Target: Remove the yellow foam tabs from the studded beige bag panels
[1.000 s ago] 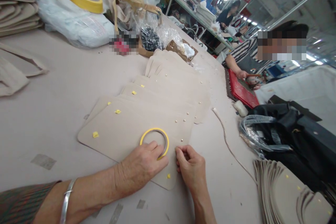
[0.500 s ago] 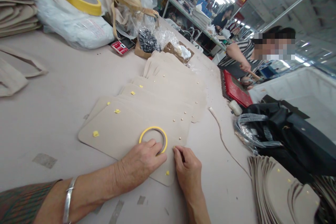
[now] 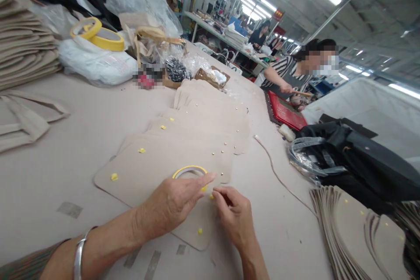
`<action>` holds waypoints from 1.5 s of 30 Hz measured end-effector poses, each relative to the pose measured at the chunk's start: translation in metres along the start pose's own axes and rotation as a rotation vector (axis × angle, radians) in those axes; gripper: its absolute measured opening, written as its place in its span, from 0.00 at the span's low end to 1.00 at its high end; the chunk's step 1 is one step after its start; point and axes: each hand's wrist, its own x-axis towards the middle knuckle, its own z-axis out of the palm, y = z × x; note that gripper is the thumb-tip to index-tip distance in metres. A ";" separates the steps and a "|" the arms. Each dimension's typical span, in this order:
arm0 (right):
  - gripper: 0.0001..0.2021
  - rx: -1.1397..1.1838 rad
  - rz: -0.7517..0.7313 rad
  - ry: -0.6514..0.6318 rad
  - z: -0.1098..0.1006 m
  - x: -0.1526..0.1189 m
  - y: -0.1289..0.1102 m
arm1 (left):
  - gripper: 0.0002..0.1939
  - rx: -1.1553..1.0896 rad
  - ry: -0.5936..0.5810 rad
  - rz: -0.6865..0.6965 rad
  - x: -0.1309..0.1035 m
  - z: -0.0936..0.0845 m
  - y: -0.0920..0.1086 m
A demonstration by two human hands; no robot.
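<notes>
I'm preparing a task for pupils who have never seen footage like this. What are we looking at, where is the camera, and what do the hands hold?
There is no machine: these are a person's bare hands, filmed by one camera worn on the head, looking forward and down. On the table lie overlapping beige panels with yellow bits and small metal studs. A black bag is at the picture's right. The left hand covers part of a tape roll; its grip is hidden. The right hand has its fingers bent near the panel; whether they hold anything is too small to tell.
</notes>
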 end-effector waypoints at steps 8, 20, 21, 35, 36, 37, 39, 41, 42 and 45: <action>0.11 -0.089 -0.432 0.061 0.008 -0.002 -0.024 | 0.19 0.080 -0.037 0.039 -0.005 0.002 0.006; 0.08 -0.168 -0.383 0.221 0.026 0.003 -0.021 | 0.09 0.092 -0.179 -0.073 -0.002 -0.006 0.006; 0.08 -0.124 -0.317 0.213 0.028 0.003 -0.023 | 0.10 0.117 -0.175 -0.075 -0.001 -0.007 0.005; 0.17 0.445 0.521 -0.005 0.010 0.041 0.021 | 0.07 0.359 -0.202 -0.008 -0.008 0.011 -0.004; 0.18 0.423 0.516 -0.017 0.010 0.042 0.022 | 0.07 0.383 -0.235 -0.015 -0.008 0.013 -0.005; 0.18 0.398 0.514 -0.024 0.011 0.042 0.023 | 0.06 0.395 -0.261 -0.025 -0.008 0.014 -0.005; 0.18 0.334 0.509 -0.035 0.012 0.043 0.022 | 0.06 0.397 -0.288 -0.043 -0.007 0.016 -0.006; 0.18 0.246 0.496 -0.041 0.014 0.045 0.020 | 0.06 0.387 -0.292 -0.058 -0.005 0.016 -0.006; 0.18 0.193 0.479 -0.043 0.014 0.045 0.019 | 0.06 0.380 -0.288 -0.061 -0.005 0.016 -0.006; 0.16 0.017 0.393 -0.041 0.015 0.049 0.016 | 0.07 0.353 -0.281 -0.065 -0.006 0.015 -0.008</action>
